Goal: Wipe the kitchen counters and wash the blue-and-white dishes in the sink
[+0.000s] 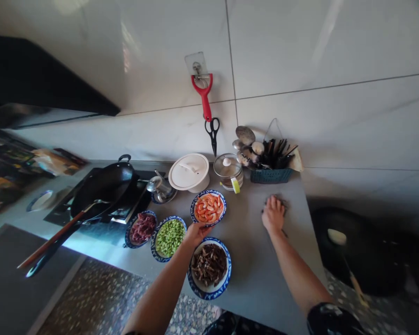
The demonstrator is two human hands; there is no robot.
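My left hand (196, 231) grips the near rim of the shrimp bowl (208, 208), just above the middle of the frame, fingers curled on its edge. My right hand (273, 214) lies to the right of it on the grey table (251, 260), fingers spread flat over something small and dark that I cannot make out beneath them.

Just below the shrimp bowl stands the bowl of dark strips (210, 266), close to the table's near edge; to its left sit the green bean bowl (169, 237) and the bowl of red meat (141, 228), nearly touching each other. Bare table lies between my two hands and runs right to the edge, past which a dark pan (366, 260) shows dimly.

Behind the bowls are a white lidded pot (190, 172), a glass-lidded jar (228, 171) and a green utensil basket (270, 174) against the wall, with scissors (212, 134) hanging above. At left a black wok (103, 188) sits on the stove, a spatula handle sticking out toward lower left. The far left is blurred and dark.
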